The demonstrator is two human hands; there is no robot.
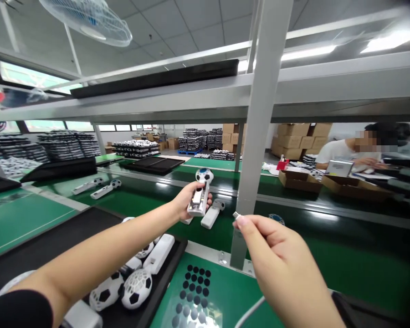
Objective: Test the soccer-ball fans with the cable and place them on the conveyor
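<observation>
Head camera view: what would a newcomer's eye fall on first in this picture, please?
At the centre, the left hand holds up a white gadget with a black-and-white football top. Beside it, the right hand pinches a small silver connector. Lower left, a black tray holds white lattice football shells.

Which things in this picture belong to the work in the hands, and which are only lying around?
In the work: left hand with white football-topped device; right hand pinching a small metal plug.
Lying about: football-patterned shells in the black tray; open cardboard box.
</observation>
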